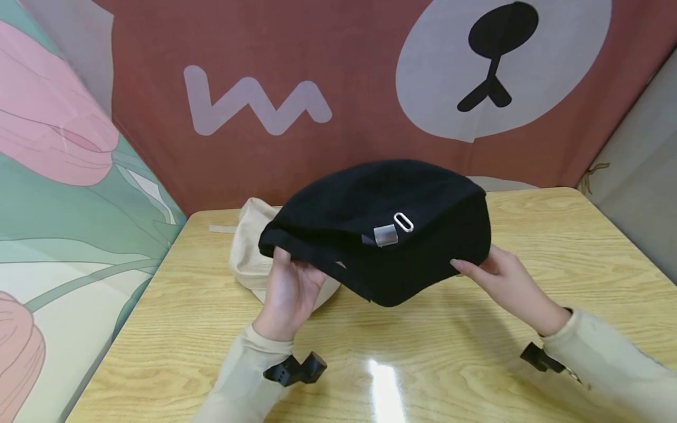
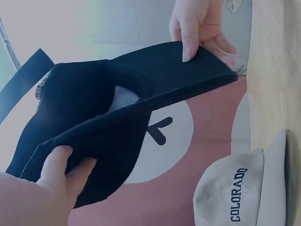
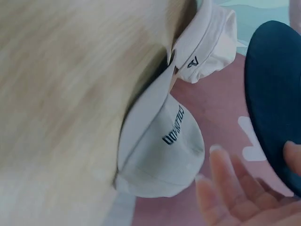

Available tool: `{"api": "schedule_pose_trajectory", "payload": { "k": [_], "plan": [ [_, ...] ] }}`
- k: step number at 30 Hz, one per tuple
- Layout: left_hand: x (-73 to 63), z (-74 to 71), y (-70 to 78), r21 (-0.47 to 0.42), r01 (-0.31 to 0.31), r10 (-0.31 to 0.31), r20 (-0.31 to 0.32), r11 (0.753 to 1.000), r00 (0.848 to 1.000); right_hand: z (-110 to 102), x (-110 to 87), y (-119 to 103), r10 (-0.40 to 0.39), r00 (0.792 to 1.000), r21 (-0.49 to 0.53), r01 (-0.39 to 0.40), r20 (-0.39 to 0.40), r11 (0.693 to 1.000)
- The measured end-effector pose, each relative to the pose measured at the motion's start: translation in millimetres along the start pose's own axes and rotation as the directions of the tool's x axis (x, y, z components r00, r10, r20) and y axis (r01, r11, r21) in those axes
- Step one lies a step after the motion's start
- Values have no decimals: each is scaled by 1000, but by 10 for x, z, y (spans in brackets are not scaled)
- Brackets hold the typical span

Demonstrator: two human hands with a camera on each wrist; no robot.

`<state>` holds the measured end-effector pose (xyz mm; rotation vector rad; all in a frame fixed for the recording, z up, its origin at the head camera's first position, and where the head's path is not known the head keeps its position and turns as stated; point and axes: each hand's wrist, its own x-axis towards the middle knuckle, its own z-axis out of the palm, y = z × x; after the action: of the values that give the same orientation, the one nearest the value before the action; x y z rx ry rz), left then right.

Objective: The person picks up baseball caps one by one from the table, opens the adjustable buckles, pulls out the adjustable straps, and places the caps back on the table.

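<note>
A black cap (image 1: 381,194) is held up above the table, tilted, with a metal clasp (image 1: 386,235) and a pale-rimmed slot showing on it. My left hand (image 1: 293,291) grips the cap's edge at the left; in the left wrist view its thumb and finger lie on the crown's rim. On the other side, my right hand (image 1: 505,282) pinches the brim, thumb (image 3: 294,157) on one face, while several fingers spread past the edge. A loose strap (image 2: 28,84) sticks out from the cap in the left wrist view.
Behind my left hand stands a cream cap (image 1: 245,252) on the wood-grain table (image 1: 555,235). The right wrist view shows a cap lettered COLORADO (image 3: 160,155) and another pale cap (image 3: 211,52) beside it. Printed cloth (image 1: 344,35) hangs behind the table.
</note>
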<state>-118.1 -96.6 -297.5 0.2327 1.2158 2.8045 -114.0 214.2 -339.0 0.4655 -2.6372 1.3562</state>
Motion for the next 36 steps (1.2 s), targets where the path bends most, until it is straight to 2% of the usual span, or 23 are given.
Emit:
{"api": "schedule_pose_trajectory", "payload": {
  "k": [5,9,11,14,17,20,22,25,30,34,36],
  "plan": [
    [-1,5,-31,-37,-14,14,2,999,1000,20,13,64,70,990,132,-87,125,987],
    [1,-3,-61,-28,-11,12,27,1000,1000,2,-13,76,116,983,216,-145,142,966],
    [7,-13,-73,-8,-8,8,51,1000,999,-29,-39,78,123,986,227,-145,109,963],
    [16,-24,-90,58,2,-6,74,998,997,-102,-89,88,105,994,195,-109,30,975],
    [27,-17,-102,127,18,-27,66,992,997,-191,-146,117,74,994,146,-63,-74,987],
    [31,-9,-105,191,37,-43,30,981,999,-299,-209,146,59,985,119,-40,-160,992],
    [39,-18,-106,247,59,-69,31,967,997,-374,-245,163,45,979,113,-22,-199,993],
    [44,-56,-114,332,114,-138,49,936,989,-479,-301,176,38,966,85,-17,-255,996],
    [38,-134,-160,432,199,-251,66,879,966,-641,-407,197,-4,933,-21,-4,-360,1000],
    [24,-174,-210,495,228,-311,91,839,946,-760,-481,204,-54,904,-105,10,-425,994],
    [13,-182,-230,528,233,-337,108,817,935,-814,-502,206,-111,888,-138,54,-445,989]
  ]
}}
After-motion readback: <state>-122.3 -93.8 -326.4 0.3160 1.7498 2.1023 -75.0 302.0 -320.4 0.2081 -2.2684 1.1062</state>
